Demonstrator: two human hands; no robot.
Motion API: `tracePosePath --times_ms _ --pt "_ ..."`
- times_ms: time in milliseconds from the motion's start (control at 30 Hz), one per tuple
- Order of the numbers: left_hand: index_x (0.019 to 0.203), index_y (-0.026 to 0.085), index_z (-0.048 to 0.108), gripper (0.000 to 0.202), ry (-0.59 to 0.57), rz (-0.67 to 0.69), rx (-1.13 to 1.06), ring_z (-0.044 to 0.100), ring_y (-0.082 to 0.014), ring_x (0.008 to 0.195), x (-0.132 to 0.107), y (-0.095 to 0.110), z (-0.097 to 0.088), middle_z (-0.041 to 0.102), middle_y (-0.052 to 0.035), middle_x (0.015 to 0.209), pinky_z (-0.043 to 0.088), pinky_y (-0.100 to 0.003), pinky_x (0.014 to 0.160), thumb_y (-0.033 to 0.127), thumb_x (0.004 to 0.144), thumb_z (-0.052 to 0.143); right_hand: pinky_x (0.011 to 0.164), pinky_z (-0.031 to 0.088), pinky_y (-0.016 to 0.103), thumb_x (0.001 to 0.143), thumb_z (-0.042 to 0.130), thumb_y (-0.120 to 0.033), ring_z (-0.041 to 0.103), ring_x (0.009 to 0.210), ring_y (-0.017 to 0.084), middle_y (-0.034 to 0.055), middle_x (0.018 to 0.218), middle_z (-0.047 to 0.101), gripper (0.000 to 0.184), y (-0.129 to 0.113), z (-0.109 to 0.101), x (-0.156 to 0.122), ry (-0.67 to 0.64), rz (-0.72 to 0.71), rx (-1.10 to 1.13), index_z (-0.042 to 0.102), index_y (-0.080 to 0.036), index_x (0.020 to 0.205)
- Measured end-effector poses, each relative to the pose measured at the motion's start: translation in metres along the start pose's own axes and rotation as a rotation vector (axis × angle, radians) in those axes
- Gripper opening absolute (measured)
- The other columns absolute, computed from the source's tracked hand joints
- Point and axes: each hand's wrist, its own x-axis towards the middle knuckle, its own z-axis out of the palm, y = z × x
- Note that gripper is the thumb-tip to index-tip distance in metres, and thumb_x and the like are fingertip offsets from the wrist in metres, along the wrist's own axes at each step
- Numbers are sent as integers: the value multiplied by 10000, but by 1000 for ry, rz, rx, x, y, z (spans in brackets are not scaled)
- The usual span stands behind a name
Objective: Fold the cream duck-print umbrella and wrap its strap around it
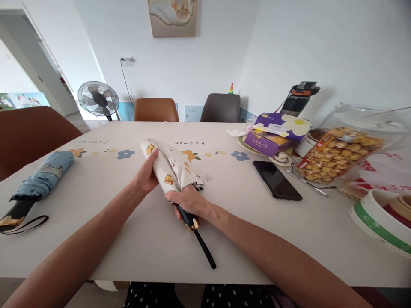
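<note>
A folded cream umbrella with small orange cartoon prints lies slanted above the middle of the table. My left hand is wrapped round its canopy from the left side. My right hand grips the lower end of the canopy, just above the black handle with its gold ring. A black wrist strap trails from the handle across the tabletop toward me. The umbrella's tip points away, to the upper left.
A second folded umbrella, blue-grey, lies at the table's left edge. A black phone rests right of centre. A purple box, a bag of snacks, bowls crowd the right. Chairs and a fan stand behind.
</note>
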Motion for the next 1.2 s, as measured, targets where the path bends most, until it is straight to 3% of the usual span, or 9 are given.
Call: tracePosePath --times_ms 133,300,400,600,767,900,1033,1200 --pt "1111 177 563 572 3 37 -7 626 -321 876 2 -1 -7 672 -116 902 516 -443 779 556 683 591 278 374 200 710 577 -272 501 325 99 -45 575 495 177 -2 7 -4 -53 58 61 442 -174 768" --pt "1148 186 548 556 -4 73 -28 624 -327 873 0 1 -3 672 -105 901 513 -458 789 511 698 574 287 420 204 712 633 -358 511 347 89 -30 667 550 315 -5 11 -7 -13 65 143 462 -182 909" --pt "1154 188 541 541 17 83 -66 623 -328 884 -2 5 -1 671 -101 901 517 -454 787 484 703 575 297 445 228 681 678 -400 535 375 119 -37 614 545 411 -9 11 -9 -9 116 171 463 -189 960" --pt "1110 196 562 546 -7 31 -40 620 -336 899 -2 2 -3 671 -102 897 521 -452 776 547 692 570 276 395 201 698 646 -326 463 346 61 1 765 625 276 -12 9 -10 -115 125 243 494 -181 877" --pt "1056 154 566 567 -33 -21 -51 608 -330 937 5 0 -6 659 -137 919 521 -429 769 595 699 557 271 380 209 693 649 -331 457 328 99 -41 507 529 236 -5 9 -2 60 81 224 489 -176 771" --pt "1025 122 508 450 39 -23 -82 605 -272 978 9 0 -9 614 -163 1016 513 -393 828 428 716 627 298 399 227 758 565 -397 452 303 123 -34 388 480 246 -7 -1 7 306 43 292 459 -178 723" --pt "963 121 530 357 63 131 63 589 -244 1015 5 -4 -4 591 -159 1086 485 -398 891 295 687 674 299 401 238 746 562 -363 468 299 137 -31 390 470 218 -6 -17 16 557 78 236 457 -178 698" --pt "1098 179 525 415 -23 376 490 545 -222 1080 -13 -11 17 600 -93 1121 439 -393 925 321 724 637 270 348 223 707 588 -295 482 299 129 -32 466 462 181 2 -25 25 560 26 159 474 -159 674"
